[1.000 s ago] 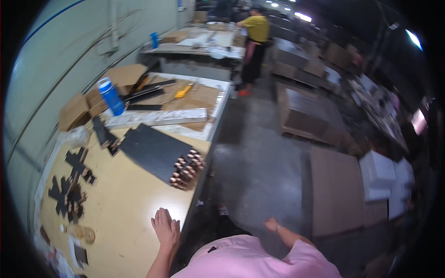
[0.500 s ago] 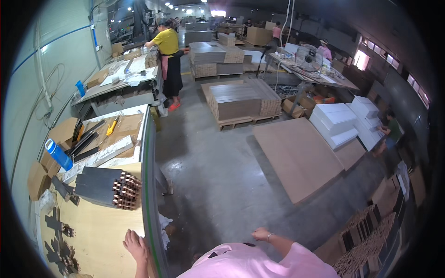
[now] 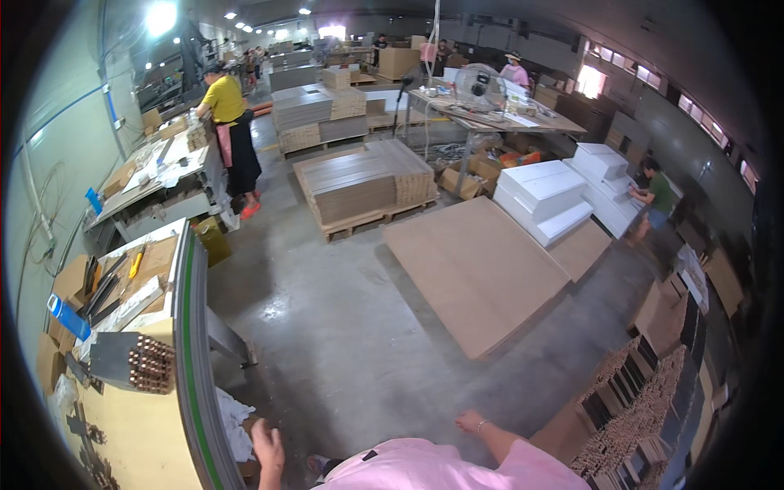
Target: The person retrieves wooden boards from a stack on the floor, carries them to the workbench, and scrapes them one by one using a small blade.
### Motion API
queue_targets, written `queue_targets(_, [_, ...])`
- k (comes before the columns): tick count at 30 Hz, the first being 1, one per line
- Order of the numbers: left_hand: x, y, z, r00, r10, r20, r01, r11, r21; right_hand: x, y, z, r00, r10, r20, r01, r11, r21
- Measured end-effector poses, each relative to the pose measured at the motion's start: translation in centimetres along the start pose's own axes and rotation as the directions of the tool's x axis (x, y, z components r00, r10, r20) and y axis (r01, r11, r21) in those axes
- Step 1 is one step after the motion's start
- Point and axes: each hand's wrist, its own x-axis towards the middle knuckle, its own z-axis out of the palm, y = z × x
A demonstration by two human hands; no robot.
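My left hand point(image 3: 267, 445) is held beside the workbench edge, empty, with the thumb apart from the fingers. Out over the floor on the other side of my body, my right hand point(image 3: 469, 421) has its fingers loosely curled, with nothing visible in it. A bracelet circles that wrist. On the workbench point(image 3: 155, 416) at my left lies a stack of dark strips point(image 3: 131, 361) with copper-brown ends showing. Several loose dark pieces point(image 3: 86, 433) lie nearer me on the same top.
A blue bottle point(image 3: 69, 318) and a yellow-handled tool point(image 3: 137, 261) lie on the bench. Ahead stand a pallet of grey-brown boards point(image 3: 367, 192), a brown sheet point(image 3: 478, 278) and white boxes point(image 3: 543, 196). Bundled strips point(image 3: 633, 404) stand at right. A person in yellow point(image 3: 226, 102) works at a table.
My left hand has come off the benchtop and is now beside its edge. The view has shifted to the right, so the bench sits further left. My right hand remains low, fingers still curled.
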Motion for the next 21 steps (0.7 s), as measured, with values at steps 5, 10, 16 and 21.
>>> queue_targets(5, [-0.7,1.5,7.9,0.939,0.059,0.339,-0.122,0.978,0.168,-3.2,4.3,-5.6,0.967,0.019,-0.253,0.022,0.987,0.159])
queue_targets(10, [1.6,1.2,12.6,0.745,-0.208,0.633,0.043,0.963,0.266,-4.4,8.8,-4.7,0.971,0.052,-0.235,0.007,0.970,0.244])
queue_targets(16, [6.9,0.7,18.7,0.528,-0.315,0.789,-0.099,0.899,0.426,-2.6,14.1,1.2,0.961,0.272,0.039,-0.234,0.735,0.637])
queue_targets(21, [12.0,3.6,27.2,0.412,-0.262,0.872,-0.266,0.881,0.391,-6.0,9.8,-0.5,0.937,0.347,-0.032,-0.258,0.751,0.607])
